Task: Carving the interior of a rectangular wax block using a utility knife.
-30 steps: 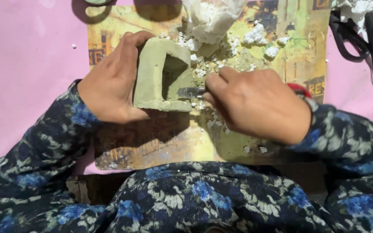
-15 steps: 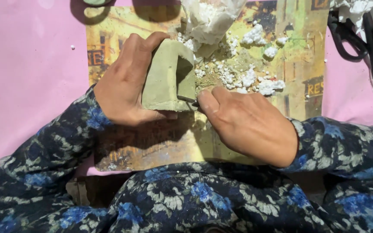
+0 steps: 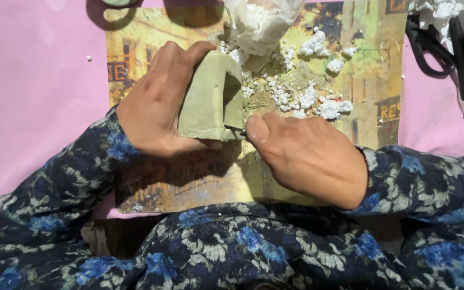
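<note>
our left hand (image 3: 154, 107) grips the green foam block (image 3: 210, 96), held upright over the middle of the printed board (image 3: 178, 182) on the pink counter (image 3: 33, 107). our right hand (image 3: 310, 156) pinches a thin blade (image 3: 234, 129) against the block's lower edge. white crumbs (image 3: 307, 99) lie toward the board's far right corner, black scissors (image 3: 436, 48) at the counter's right edge.

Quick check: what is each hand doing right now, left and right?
Left hand: closed around the green block, holding it up on the printed board.
Right hand: closed on a thin tool touching the block's lower edge.
</note>
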